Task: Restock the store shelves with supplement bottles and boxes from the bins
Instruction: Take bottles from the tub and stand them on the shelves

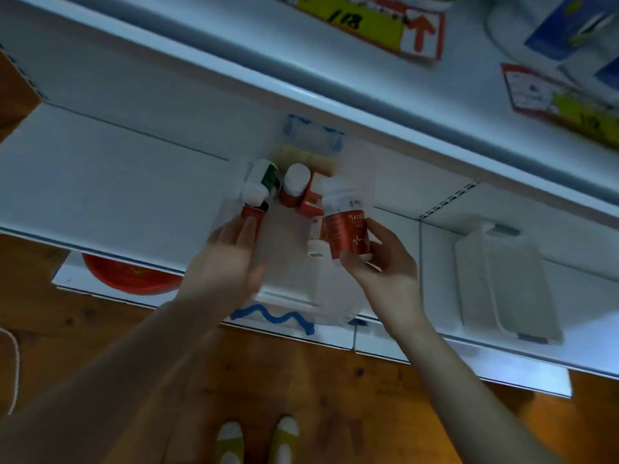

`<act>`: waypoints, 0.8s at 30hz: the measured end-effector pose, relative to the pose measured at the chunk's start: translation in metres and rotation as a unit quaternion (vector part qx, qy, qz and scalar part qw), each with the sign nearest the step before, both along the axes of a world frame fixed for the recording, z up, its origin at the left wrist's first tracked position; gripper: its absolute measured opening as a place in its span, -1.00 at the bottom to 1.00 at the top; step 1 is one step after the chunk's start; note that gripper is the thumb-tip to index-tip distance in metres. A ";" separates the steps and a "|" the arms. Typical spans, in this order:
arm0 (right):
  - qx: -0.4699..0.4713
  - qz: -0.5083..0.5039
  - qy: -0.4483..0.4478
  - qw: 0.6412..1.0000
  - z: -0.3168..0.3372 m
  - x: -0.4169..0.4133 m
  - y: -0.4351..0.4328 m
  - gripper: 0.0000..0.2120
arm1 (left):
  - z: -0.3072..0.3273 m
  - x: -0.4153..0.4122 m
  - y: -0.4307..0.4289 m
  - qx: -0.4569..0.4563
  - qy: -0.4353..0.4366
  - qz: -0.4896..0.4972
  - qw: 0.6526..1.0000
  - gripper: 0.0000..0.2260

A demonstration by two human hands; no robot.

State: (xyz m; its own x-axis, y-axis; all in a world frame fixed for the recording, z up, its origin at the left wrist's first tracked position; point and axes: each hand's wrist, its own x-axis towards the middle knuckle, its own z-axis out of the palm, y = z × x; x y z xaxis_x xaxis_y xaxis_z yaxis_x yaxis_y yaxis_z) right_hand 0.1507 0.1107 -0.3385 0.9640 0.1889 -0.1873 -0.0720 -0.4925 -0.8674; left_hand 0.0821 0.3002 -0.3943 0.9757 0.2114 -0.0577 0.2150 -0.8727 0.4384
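I see the white metal shelf slanting across my view, with a cluster of white-capped bottles standing toward its back. My right hand curls round a red-labelled white supplement bottle over the shelf's front. My left hand, blurred, lays straight fingers against a smaller red bottle.

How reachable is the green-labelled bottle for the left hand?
Probably yes: the left hand looks open, and only the red bottle at its fingertips stands before the green-labelled bottle.
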 end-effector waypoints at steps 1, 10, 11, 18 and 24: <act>0.006 -0.001 0.003 1.000 0.000 -0.001 -0.003 -0.56 | 0.000 0.009 -0.002 -0.017 0.052 0.008 0.998 -0.39; 0.085 0.006 0.044 0.995 -0.007 -0.007 -0.019 -0.57 | -0.046 0.060 -0.006 -0.022 0.291 0.097 0.951 -0.23; 0.093 0.006 0.046 0.995 -0.008 -0.007 -0.019 -0.57 | -0.049 0.061 -0.006 -0.009 0.292 0.096 0.951 -0.23; 0.085 0.020 0.042 0.995 -0.015 -0.008 -0.024 -0.59 | -0.063 0.065 -0.005 0.111 0.277 0.029 0.954 -0.41; 0.094 0.019 0.044 0.994 -0.013 -0.013 -0.029 -0.57 | -0.053 0.069 -0.003 -0.010 0.192 0.079 0.978 -0.61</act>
